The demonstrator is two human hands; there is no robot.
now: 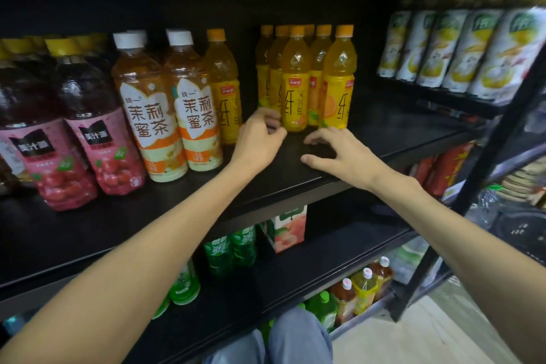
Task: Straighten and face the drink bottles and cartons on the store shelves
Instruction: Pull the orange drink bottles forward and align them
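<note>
Several orange-capped juice bottles [295, 80] with yellow labels stand in a cluster at the back middle of a black shelf [384, 133]. One more orange juice bottle [224, 86] stands apart to their left, beside two white-capped jasmine tea bottles [174, 103]. My left hand [260, 139] hovers with loosely curled fingers just left of the cluster's front bottle, holding nothing. My right hand [339, 154] hovers over the shelf in front of the rightmost bottle [338, 80], fingers spread and bent, empty.
Dark red juice bottles with pink labels [85, 133] fill the shelf's left end. White-labelled bottles [461, 50] line a neighbouring rack at the right. Lower shelves hold green bottles [230, 251], a peach carton [288, 230] and small tea bottles [363, 287]. My knees [283, 340] are below.
</note>
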